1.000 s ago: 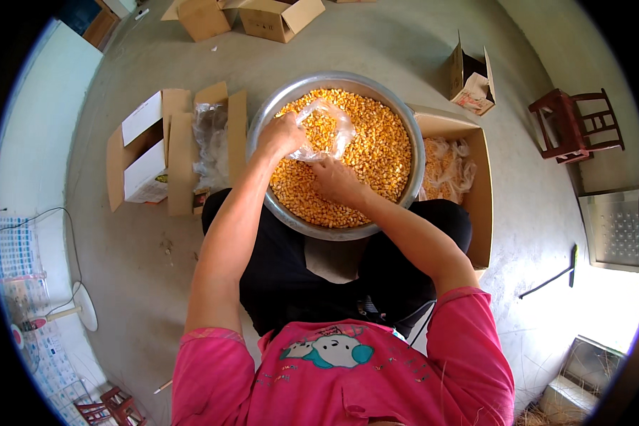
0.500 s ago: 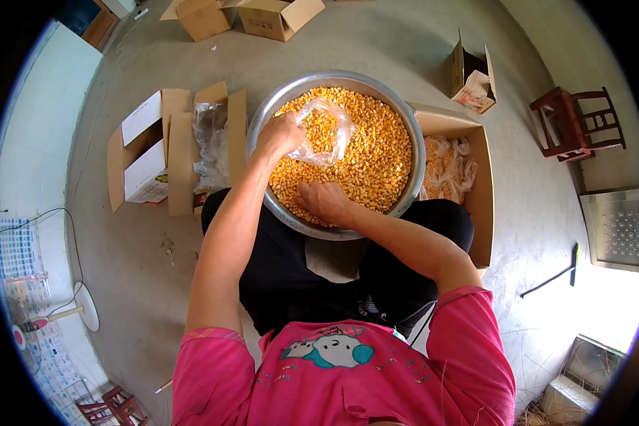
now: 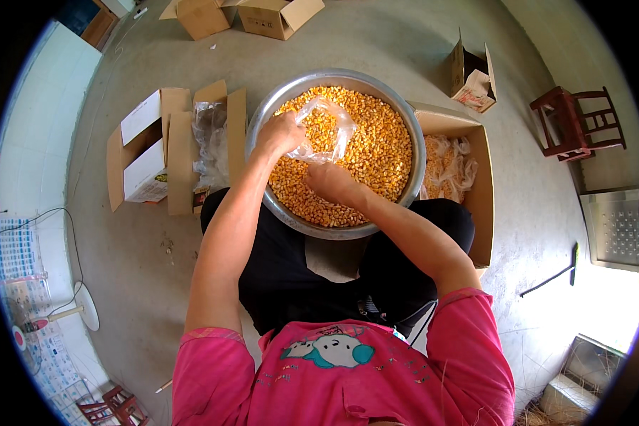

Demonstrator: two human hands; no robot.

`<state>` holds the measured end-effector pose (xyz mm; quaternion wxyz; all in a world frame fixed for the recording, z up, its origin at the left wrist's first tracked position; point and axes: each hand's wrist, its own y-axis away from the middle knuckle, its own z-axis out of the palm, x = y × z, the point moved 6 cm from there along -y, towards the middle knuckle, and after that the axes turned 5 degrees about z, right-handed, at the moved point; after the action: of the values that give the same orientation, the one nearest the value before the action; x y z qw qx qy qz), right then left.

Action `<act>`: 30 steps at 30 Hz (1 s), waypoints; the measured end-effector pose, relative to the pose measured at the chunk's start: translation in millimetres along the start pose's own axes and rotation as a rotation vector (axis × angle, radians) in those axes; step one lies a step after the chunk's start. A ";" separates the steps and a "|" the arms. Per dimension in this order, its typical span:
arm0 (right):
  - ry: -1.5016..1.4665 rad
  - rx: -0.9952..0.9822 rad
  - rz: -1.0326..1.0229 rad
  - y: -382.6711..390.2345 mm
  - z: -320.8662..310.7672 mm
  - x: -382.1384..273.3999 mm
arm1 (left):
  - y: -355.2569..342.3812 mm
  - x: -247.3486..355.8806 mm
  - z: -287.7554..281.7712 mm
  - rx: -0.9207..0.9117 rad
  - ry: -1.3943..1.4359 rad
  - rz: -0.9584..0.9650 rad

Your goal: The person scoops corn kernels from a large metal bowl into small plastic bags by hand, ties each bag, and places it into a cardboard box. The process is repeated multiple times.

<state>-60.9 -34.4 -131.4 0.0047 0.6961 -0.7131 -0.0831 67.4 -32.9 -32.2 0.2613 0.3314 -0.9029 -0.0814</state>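
A large metal basin [image 3: 415, 167] full of yellow corn kernels [image 3: 376, 163] sits between my legs. A clear plastic bag [image 3: 341, 131] with kernels inside lies opened within it. My left hand [image 3: 282, 132] is closed on the bag's left edge. My right hand [image 3: 328, 180] is at the bag's lower edge, over the loose kernels, with its fingers curled; what they hold, if anything, is hidden.
An open box [image 3: 479, 199] with bags of kernels stands right of the basin; boxes [image 3: 142, 177] with plastic bags [image 3: 209, 153] are at left. More boxes [image 3: 268, 18] stand beyond. A red chair [image 3: 575, 124] is at right, a fan [image 3: 84, 309] by the left wall.
My right hand dipped lower into the kernels half a second ago and has since risen back to the bag's lower edge. My left hand stays in place on the bag.
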 end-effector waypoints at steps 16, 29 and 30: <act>-1.129 -0.016 0.429 -8.9 -79.4 59.3 | 2.6 -6.7 0.5 0.015 -0.002 0.022; -1.461 0.400 0.360 -51.8 -22.7 108.2 | 8.7 -9.7 -0.4 0.037 -0.018 0.062; -1.509 0.350 0.313 -53.2 -31.2 98.4 | 8.9 -15.4 -0.3 0.056 -0.020 0.062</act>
<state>-7.4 -136.6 -118.1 -0.5785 0.3337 -0.6160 -0.4178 72.4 -16.2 -35.5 0.2454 0.3095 -0.9173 -0.0513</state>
